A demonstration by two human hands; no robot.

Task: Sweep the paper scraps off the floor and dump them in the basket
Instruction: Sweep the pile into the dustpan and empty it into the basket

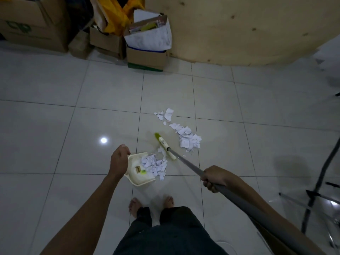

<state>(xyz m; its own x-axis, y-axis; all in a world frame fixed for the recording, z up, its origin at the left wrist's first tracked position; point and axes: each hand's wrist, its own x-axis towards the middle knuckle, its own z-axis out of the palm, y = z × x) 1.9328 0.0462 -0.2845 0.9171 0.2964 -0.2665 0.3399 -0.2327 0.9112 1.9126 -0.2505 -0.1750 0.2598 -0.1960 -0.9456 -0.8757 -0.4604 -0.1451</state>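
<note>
A cream dustpan [135, 176] lies on the white tiled floor just ahead of my feet, with a heap of white paper scraps [156, 165] at its mouth. My left hand [119, 159] grips the dustpan's back edge. My right hand [214, 178] grips the grey handle of a broom [166, 148], whose cream and green head rests on the floor beside the dustpan's mouth. More paper scraps [187, 138] lie in a trail on the tiles beyond the broom head, with a smaller clump [165, 114] farther off. No basket shows.
Cardboard boxes [147, 57] stuffed with papers and a yellow bag [116, 17] stand against the far wall. A plywood panel [248, 28] leans at the back right. Black stand legs and cables [320, 196] crowd the right edge. My bare feet [152, 205] stand behind the dustpan.
</note>
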